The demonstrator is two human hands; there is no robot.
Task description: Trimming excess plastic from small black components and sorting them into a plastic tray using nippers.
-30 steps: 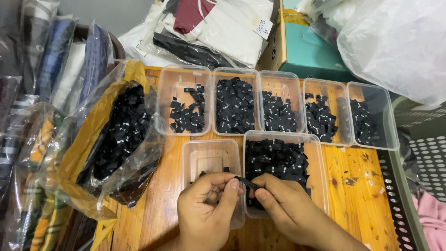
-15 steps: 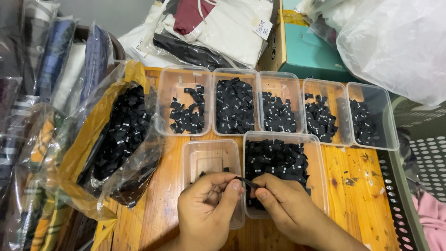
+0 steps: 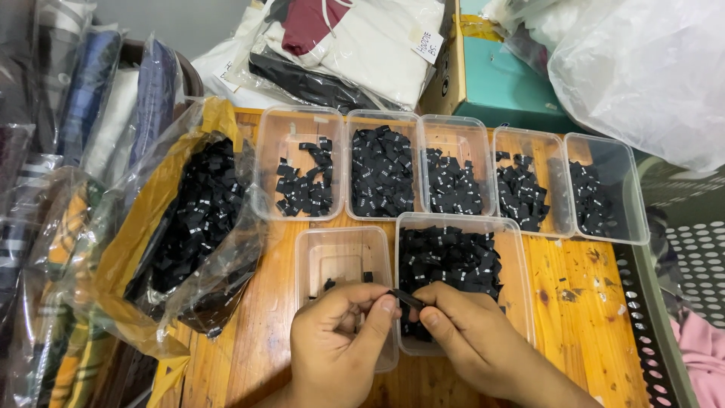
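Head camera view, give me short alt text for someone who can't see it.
Two bare hands, left hand and right hand, pinch one small black label between them above a wooden table. Clear tubs of black labels sit beyond, an open bag of them at left.

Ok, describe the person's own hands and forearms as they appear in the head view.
Both the left hand and the right hand are bare: no gloves, rings or bracelets show. The fingernails are short and unpainted. What shows of the wrists and the right forearm is uncovered, with no sleeve, watch or marking in view.
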